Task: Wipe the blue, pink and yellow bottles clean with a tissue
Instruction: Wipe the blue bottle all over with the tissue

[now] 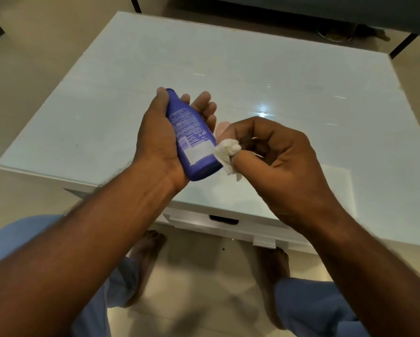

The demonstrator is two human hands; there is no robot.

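Centre of frame: left hand (159, 139) grips the blue bottle (190, 139); right hand (274, 156) pinches a tissue (227, 152) against its lower edge, above the bench (301, 76) near edge.

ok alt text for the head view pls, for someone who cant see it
Seen from above, a person's left hand holds a blue bottle tilted over a pale glossy table, while the right hand pinches a crumpled white tissue against the bottle's lower end. Blue trouser legs and bare feet show on the tiled floor below.
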